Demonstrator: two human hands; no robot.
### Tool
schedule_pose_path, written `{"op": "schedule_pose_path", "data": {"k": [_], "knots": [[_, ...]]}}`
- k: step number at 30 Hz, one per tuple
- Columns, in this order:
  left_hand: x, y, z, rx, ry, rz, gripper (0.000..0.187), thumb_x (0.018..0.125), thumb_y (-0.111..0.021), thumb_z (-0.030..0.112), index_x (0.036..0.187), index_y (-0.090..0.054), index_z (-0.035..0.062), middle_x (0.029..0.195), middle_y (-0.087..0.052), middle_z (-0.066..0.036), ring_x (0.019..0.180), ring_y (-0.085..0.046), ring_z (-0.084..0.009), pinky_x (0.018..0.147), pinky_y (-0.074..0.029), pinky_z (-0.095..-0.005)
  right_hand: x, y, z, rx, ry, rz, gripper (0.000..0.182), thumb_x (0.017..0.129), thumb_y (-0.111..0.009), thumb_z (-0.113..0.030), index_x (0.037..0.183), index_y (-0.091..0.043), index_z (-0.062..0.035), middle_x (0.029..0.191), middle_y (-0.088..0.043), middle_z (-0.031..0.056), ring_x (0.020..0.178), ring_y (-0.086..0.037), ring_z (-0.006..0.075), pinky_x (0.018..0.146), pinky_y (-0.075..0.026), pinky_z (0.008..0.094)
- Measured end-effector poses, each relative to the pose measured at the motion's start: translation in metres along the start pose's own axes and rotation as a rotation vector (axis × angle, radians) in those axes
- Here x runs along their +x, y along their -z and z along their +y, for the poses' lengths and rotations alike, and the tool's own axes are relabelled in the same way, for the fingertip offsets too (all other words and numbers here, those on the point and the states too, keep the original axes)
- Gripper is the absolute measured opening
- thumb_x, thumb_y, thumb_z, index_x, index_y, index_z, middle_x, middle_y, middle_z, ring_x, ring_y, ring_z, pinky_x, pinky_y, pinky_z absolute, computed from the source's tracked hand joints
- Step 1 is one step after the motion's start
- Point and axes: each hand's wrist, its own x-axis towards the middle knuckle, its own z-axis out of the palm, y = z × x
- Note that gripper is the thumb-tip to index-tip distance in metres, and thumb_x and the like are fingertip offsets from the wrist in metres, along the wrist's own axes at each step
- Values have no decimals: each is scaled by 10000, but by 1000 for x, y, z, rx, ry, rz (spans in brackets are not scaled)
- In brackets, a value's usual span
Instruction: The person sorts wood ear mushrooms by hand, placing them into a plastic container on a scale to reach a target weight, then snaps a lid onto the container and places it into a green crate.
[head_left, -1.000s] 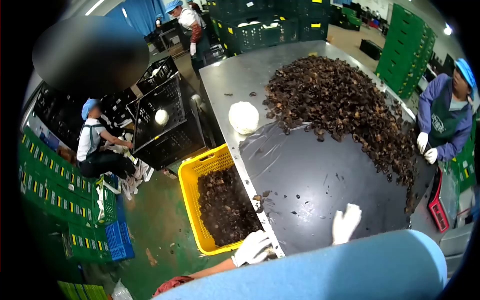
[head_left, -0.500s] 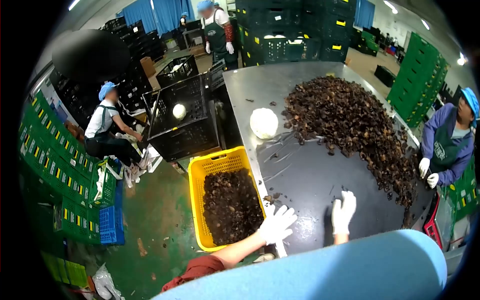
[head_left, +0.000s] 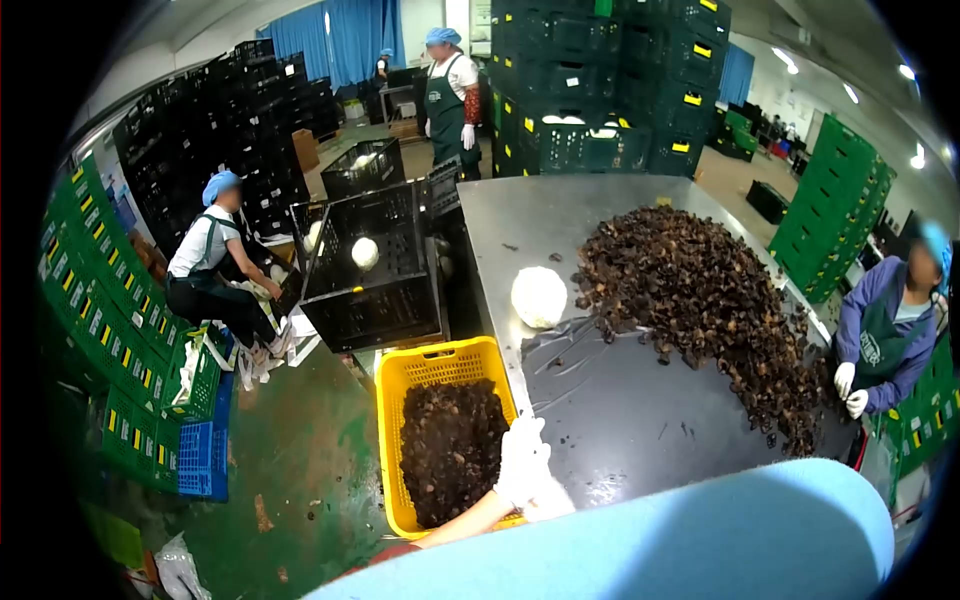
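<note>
My left hand (head_left: 522, 462), in a white glove, is at the table's left edge, beside the rim of a yellow crate (head_left: 390, 480). Its fingers point away from me and look stretched out. My right hand (head_left: 550, 500), also gloved, is close against it, low at the edge; its fingers are hidden or blurred. Dark, crinkled pieces like wood ear mushrooms (head_left: 450, 450) fill much of the crate. A large heap of the same mushrooms (head_left: 690, 280) lies across the metal table (head_left: 510, 210). A pale round thing like a cabbage (head_left: 539, 297) rests near the table's left edge.
A co-worker (head_left: 890, 330) in a blue cap stands at the right end of the heap. Another person (head_left: 215, 260) crouches at left; a third (head_left: 450, 100) stands behind. Black crates (head_left: 370, 310) adjoin the table's left side. Green crates (head_left: 835, 210) are stacked at right.
My right hand has moved left across the table to my left hand at the edge. Small dark bits seen there before no longer show. The view has tilted up slightly.
</note>
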Motion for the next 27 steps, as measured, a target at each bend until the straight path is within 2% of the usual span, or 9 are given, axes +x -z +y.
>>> {"op": "schedule_pose_path", "data": {"k": [2,3,7,10,13,17,19,25,27], "knots": [[0,-2,22,145,-169,70,477,804,-628,143,1248,-531,-2,1252,-494,-238,1108,-484,-400,955,-393,-490,8,69,49,-94,56,-333,165,774,-509,-115,725,-652,-51,764,-648,142,782,-616,335,784,-487,403],[-3,-3,25,194,-275,58,469,797,-637,153,1227,-535,-2,1235,-497,-231,1100,-483,-401,940,-393,-502,-9,71,109,-391,150,-11,134,769,-534,-114,751,-657,-64,794,-649,126,813,-603,333,817,-470,416],[-21,-26,69,402,-356,-842,548,884,-569,315,1341,-461,33,1358,-442,-223,1242,-400,-388,1019,-329,-584,-30,150,262,-1059,-302,350,355,842,-593,-187,1151,-582,-11,1234,-543,235,1140,-492,386,1004,-355,481],[-67,-55,15,308,-744,-440,569,878,-540,366,1342,-453,49,1264,-481,-199,1143,-434,-360,962,-339,-587,-12,126,273,-1080,-672,149,495,873,-587,-260,1284,-496,2,1368,-439,273,1263,-398,431,1073,-285,506],[-10,8,47,510,-103,-744,610,871,-517,408,1365,-437,60,1300,-474,-184,1166,-427,-351,978,-314,-580,21,66,194,-814,-250,-86,472,814,-574,-230,1221,-536,6,1284,-505,261,1230,-436,429,1057,-314,518],[-24,51,-31,865,347,-460,636,867,-550,355,1385,-420,10,1468,-349,-218,1326,-342,-368,1070,-224,-625,32,2,64,-156,130,-546,301,686,-601,-150,965,-574,-38,971,-538,182,954,-511,382,837,-407,504],[-36,74,-66,836,495,-373,670,901,-525,358,1440,-355,-1,1532,-270,-220,1395,-266,-392,1108,-205,-609,-25,-30,77,75,391,-623,318,848,-616,-193,1132,-637,-52,1186,-599,149,1175,-525,333,1040,-403,468],[-28,65,-38,750,183,-141,638,838,-584,302,1367,-429,-19,1441,-380,-281,1304,-377,-430,1039,-322,-549,-76,50,40,62,-239,-373,279,817,-625,-121,1085,-687,-76,1101,-659,137,1109,-593,285,980,-469,384],[22,57,47,495,308,-524,563,762,-624,277,1236,-514,-6,1275,-502,-268,1131,-480,-412,942,-375,-504,-92,75,39,86,-406,-85,282,798,-632,-117,1067,-690,-58,1086,-657,151,1095,-594,294,980,-466,399]]}}
